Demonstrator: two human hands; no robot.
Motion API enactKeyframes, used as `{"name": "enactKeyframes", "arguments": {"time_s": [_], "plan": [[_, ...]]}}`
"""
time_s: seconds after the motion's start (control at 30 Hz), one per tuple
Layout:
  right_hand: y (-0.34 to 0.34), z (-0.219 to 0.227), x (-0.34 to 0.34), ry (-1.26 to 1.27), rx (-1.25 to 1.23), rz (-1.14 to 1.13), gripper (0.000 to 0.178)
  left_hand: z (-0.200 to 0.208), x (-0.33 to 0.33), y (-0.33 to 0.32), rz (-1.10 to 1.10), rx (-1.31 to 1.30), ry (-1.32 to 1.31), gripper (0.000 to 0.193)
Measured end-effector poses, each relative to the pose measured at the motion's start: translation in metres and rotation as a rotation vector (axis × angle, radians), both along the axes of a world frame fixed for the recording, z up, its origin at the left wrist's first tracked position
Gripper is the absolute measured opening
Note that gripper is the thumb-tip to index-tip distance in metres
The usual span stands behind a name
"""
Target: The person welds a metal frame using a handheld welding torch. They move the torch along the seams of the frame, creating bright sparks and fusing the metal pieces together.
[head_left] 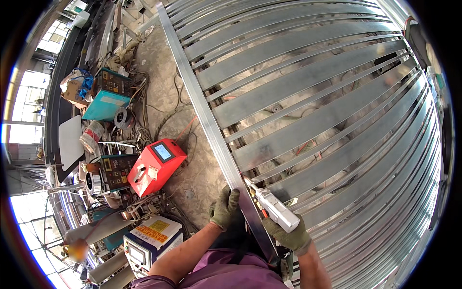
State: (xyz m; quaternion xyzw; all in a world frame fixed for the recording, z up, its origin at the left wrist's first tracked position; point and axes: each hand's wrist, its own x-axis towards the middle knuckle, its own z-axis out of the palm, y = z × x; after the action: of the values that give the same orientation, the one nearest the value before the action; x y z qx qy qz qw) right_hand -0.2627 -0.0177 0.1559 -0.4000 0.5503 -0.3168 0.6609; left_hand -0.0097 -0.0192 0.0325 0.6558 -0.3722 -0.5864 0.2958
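My right hand [291, 235], in an olive work glove, is closed around a white and grey welding gun [278, 210]. The gun's narrow tip points up and left toward the side rail [211, 120] of a large metal frame. Several flat grey slats [288, 139] and thin bars run across that frame from the rail. On the rail's outer edge, my left hand [224, 208], also gloved, has its fingers curled against the metal. Part of its grip is hidden. The exact point where the gun's tip meets the work is too small to make out.
Left of the frame stands a red box with a screen [156, 166]. Teal machines [108, 94], wire spools [122, 118] and a white and blue machine [153, 243] line the left side. Gas cylinders [98, 229] lie nearby. Cables [175, 113] trail over the concrete floor [163, 58].
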Motion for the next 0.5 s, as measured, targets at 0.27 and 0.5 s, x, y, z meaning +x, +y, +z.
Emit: {"name": "enactKeyframes", "arguments": {"time_s": [0.27, 0.5], "plan": [[-0.003, 0.001, -0.002, 0.157, -0.216, 0.103, 0.032, 0.001, 0.001, 0.001, -0.001, -0.038, -0.018, 0.049], [0.003, -0.008, 0.001, 0.072, -0.140, 0.059, 0.030, -0.008, 0.004, 0.006, -0.022, -0.020, -0.056, 0.048]]}}
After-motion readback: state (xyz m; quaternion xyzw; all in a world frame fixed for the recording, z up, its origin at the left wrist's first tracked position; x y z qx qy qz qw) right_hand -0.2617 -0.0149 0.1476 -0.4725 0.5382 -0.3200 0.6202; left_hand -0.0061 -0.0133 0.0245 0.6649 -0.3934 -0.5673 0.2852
